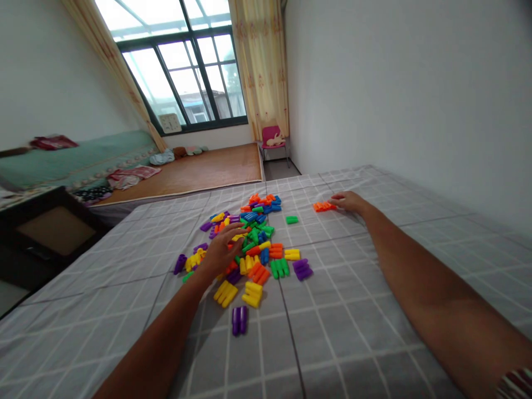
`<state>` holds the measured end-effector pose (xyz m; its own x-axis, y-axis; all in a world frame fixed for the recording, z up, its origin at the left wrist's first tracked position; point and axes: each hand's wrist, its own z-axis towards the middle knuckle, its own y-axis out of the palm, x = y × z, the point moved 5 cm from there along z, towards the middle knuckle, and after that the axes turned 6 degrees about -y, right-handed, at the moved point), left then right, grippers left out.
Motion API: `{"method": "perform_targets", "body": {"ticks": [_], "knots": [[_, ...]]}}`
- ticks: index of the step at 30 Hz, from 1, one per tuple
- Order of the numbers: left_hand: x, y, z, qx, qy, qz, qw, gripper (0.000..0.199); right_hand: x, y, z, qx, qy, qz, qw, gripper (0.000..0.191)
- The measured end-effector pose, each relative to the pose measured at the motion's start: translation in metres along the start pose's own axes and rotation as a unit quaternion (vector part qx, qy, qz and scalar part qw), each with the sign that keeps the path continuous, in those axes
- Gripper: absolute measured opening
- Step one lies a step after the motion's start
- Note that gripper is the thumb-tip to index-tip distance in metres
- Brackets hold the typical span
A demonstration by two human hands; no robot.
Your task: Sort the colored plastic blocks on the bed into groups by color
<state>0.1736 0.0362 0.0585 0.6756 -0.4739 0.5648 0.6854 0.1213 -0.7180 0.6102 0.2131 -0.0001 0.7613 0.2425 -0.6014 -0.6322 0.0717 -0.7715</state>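
Observation:
Over the left part of a pile of colourful plastic pieces (253,235) is my left hand (224,249), its fingers apart and nothing visibly held. Off to the right, my right hand (348,201) has its fingertips on the end of an orange row of pieces (324,206); its fingers are close together. One green piece (292,220) lies between the pile and that row. Nearer to me are a purple piece (239,320), two yellow pieces, a green piece (280,269) and another purple piece (302,269).
The pieces rest on a grey checked sheet (341,310). A dark cabinet (54,238) stands at the left. Beyond are a brown mat (208,169), a pink chair (272,136), a window and curtains. A white wall runs along the right.

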Motion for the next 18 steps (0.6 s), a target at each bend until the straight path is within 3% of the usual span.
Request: {"method": "perform_targets", "body": {"ticks": [6,11,15,18], "knots": [[-0.016,-0.01,0.0,0.026,0.01,0.046,0.999,0.027,-0.003,0.006,-0.004,-0.044,-0.014,0.045,0.998,0.054],[-0.025,-0.008,-0.001,0.033,0.004,0.118,0.992,0.026,-0.007,0.009,-0.006,-0.075,-0.035,0.055,0.995,0.052],[-0.024,-0.001,-0.004,0.009,0.018,0.154,0.988,0.026,-0.006,0.006,-0.004,-0.06,-0.013,0.012,0.998,0.063],[-0.023,0.001,-0.004,0.011,0.02,0.164,0.986,0.026,-0.024,0.009,0.0,-0.017,-0.086,-0.054,0.995,0.061]]}}
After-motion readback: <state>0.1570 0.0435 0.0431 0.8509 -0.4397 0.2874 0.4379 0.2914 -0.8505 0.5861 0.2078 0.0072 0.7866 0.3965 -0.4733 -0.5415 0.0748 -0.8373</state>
